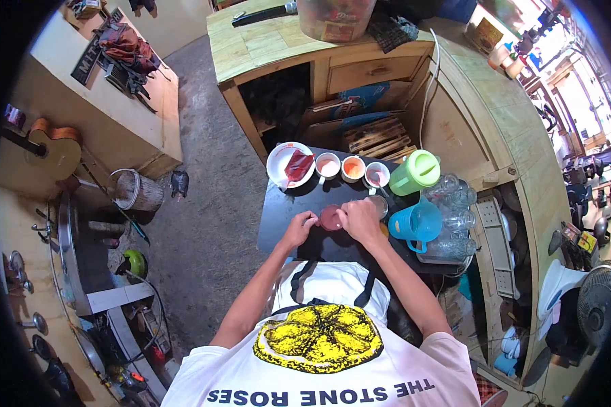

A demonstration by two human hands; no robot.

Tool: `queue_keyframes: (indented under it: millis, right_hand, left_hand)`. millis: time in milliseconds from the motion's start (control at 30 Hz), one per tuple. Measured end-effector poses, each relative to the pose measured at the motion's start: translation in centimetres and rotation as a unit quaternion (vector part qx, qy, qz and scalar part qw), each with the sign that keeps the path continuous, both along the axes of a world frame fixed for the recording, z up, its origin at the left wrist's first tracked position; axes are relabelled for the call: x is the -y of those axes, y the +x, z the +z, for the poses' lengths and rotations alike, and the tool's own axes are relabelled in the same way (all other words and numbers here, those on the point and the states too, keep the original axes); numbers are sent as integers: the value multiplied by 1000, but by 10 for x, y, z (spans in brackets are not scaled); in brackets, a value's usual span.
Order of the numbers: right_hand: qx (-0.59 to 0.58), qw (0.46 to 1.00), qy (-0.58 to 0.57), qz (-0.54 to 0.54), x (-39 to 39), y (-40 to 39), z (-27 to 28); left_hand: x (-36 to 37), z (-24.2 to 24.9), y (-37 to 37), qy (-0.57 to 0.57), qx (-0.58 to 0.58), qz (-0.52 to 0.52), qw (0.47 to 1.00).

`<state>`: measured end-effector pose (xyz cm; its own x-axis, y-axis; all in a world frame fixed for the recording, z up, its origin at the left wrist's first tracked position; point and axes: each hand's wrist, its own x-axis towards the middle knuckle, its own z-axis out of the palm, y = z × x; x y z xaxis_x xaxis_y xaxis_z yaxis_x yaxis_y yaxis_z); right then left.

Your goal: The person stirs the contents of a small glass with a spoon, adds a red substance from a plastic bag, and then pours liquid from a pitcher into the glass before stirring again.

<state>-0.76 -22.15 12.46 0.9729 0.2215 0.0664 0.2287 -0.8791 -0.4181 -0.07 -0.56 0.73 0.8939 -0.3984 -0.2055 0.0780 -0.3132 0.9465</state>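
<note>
A small cup (pixel 330 218) with dark pinkish-red contents stands near the front of the dark low table (pixel 278 210). My right hand (pixel 360 220) is closed at its right rim. On the other side my left hand (pixel 299 229) has its fingers pinched together close to the cup's left edge; what they hold, if anything, is too small to tell. Just behind my right hand is a clear glass (pixel 379 205), partly covered. Beyond the cup is a row of white cups: one with pale pink contents (pixel 327 165), one with orange (pixel 352 168), and one with a spoon (pixel 377 175).
A white bowl (pixel 275 163) holding a red packet (pixel 299 165) sits at the table's far left. To the right are a green lidded pitcher (pixel 415 173), a blue jug (pixel 414 222) and several upturned glasses (pixel 455 220) on a tray. A wooden cabinet (pixel 373 71) stands behind.
</note>
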Motion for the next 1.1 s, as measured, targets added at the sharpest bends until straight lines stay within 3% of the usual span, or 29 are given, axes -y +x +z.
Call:
queue_keyframes:
  millis: [133,233,333,433,533,633,733,833,933,1033,1100]
  right_hand:
    - [-12,997,-69,39,-1,-1,-5]
    - [-69,994,34,72,-5,-2,-1]
    - [75,997,2,31,-7,2,3]
    - [36,998,-44,28,-1,0,0]
    - [-26,995,4,97,7,-2,-5]
    - [39,998,45,35,4,0,0]
    - [73,997,-25,22,7,1,-2]
    - [-23,993,-61,102,12,-2,-8]
    - [-3,996,22,85,6,-3,-3]
    - [59,998,-28,23,2,0,10]
    - [18,998,-66,17,4,-1,4]
  left_hand:
    - [-1,2,-1,-5,-5,3,1000]
    - [-1,-1,-1,-2,6,4,1000]
    - [-1,-3,0,-5,11,4,1000]
    - [-1,-1,-1,-13,3,7,1000]
    - [0,-5,-1,-21,-5,8,1000]
    - [-1,-7,0,-17,-4,8,1000]
    - [-2,-8,-1,-16,5,8,1000]
    - [-2,-12,0,-21,7,6,1000]
    - [0,-8,0,-15,3,2,1000]
    - [-1,-1,-1,-1,-4,9,1000]
    - [0,-3,-2,-4,-2,10,1000]
